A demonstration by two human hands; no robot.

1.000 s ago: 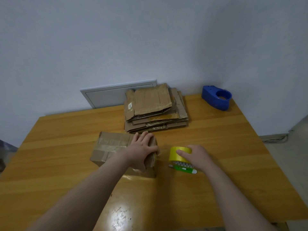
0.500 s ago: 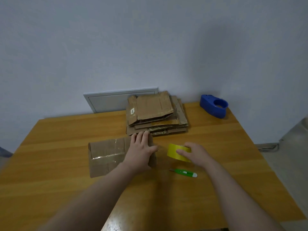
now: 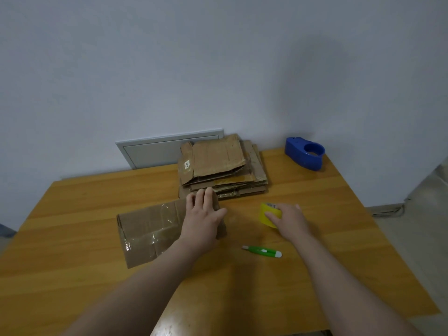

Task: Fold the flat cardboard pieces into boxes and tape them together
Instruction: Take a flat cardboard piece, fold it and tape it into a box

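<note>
Head view: I see L hand [image 3: 202, 219] flat, fingers straight, pressing box [image 3: 150, 229] right end. R hand [image 3: 289, 220] grips tape [image 3: 266, 213], now moved off cutter [image 3: 261, 251], right of box. Means taping starts next, I reckon.

Taped brown box [image 3: 150, 229] lay on its side, stack of flat cardboard [image 3: 218, 161] just behind it, yellow tape roll [image 3: 266, 215] near its right end.

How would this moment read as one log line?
left hand: presses box | right hand: holds tape roll | cutter: lies on table
</note>
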